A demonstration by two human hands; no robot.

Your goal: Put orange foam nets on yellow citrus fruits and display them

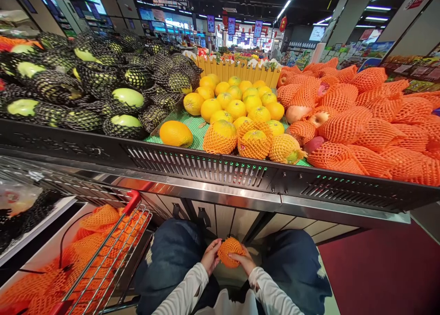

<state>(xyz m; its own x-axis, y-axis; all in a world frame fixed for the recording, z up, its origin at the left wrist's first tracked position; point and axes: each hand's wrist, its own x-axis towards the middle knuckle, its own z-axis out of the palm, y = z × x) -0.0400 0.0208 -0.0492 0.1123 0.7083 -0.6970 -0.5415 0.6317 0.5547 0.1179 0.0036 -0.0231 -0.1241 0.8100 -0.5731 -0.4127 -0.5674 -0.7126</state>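
Clasping one orange (231, 251) in its foam net, left hand (210, 256) and right hand (244, 261) grip it; bare oranges (237, 102) remain on the bench (213, 166)

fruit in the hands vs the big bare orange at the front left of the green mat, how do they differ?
1. The held fruit is wrapped in orange foam net; the bare orange has none.
2. The held fruit sits between the left hand and right hand above the lap; the bare orange rests on the display shelf.
3. The held fruit's skin is hidden by the net; the bare orange's is smooth and glossy.

Both are round and orange in colour.
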